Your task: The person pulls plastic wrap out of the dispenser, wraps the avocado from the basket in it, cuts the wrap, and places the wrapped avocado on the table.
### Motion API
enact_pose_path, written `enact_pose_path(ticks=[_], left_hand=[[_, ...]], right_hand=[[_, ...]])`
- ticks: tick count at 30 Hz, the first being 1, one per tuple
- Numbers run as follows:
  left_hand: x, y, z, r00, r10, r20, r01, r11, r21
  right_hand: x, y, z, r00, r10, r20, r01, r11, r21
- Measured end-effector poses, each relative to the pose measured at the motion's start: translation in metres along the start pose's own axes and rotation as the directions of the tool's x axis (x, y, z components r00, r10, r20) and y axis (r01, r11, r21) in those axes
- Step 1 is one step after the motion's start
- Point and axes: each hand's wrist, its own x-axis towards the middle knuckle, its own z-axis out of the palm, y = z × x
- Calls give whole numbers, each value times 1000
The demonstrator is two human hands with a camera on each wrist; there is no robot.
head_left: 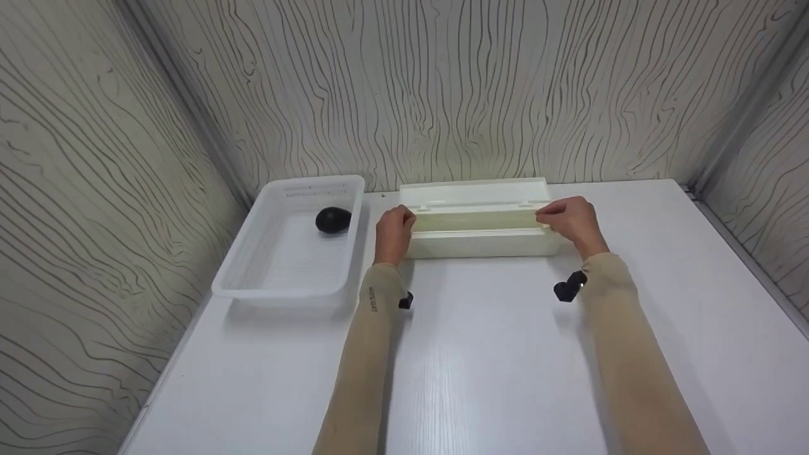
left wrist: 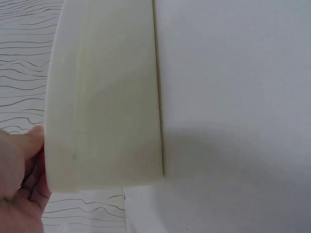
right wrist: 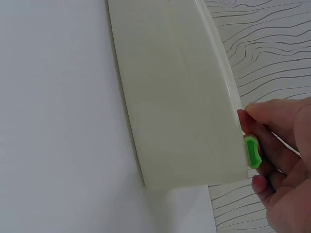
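A long off-white plastic box (head_left: 483, 246) sits at the back of the table, its hinged lid (head_left: 474, 191) raised behind it. My left hand (head_left: 393, 235) is at the box's left end, thumb and fingertips pinched at its upper edge. At the opposite end, my right hand (head_left: 574, 222) pinches the upper edge with thumb and index finger. Between the hands runs a pale yellowish opening. In the right wrist view, a small green piece (right wrist: 252, 152) sits at the box's edge beside my curled fingers. I cannot tell whether a thin film is also between the fingertips.
To the left stands a white plastic basket (head_left: 284, 293) with a dark oval object (head_left: 332, 219) inside, near its right wall. A patterned wall (head_left: 468, 88) rises right behind the box. The white tabletop (head_left: 480, 354) stretches in front, under both forearms.
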Motion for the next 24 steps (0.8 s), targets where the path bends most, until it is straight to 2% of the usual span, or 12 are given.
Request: enact_pose_path(ticks=[4, 7, 14, 19, 24], left_hand=[[1, 0, 0, 1000, 8, -6, -8, 1000, -2], [1, 0, 0, 1000, 3, 0, -3, 1000, 3], [1, 0, 1, 1000, 8, 10, -8, 999, 35], [-1, 0, 0, 1000, 14, 4, -15, 999, 44], [-2, 0, 0, 1000, 10, 12, -10, 999, 39]], right_hand=[[-1, -1, -1, 999, -52, 12, 52, 998, -31], [0, 0, 1, 993, -107, -45, 104, 992, -65], [2, 5, 11, 963, -214, -163, 190, 970, -151], [2, 6, 15, 942, -281, -183, 243, 948, -204], [2, 8, 16, 934, -300, -192, 255, 940, -227]])
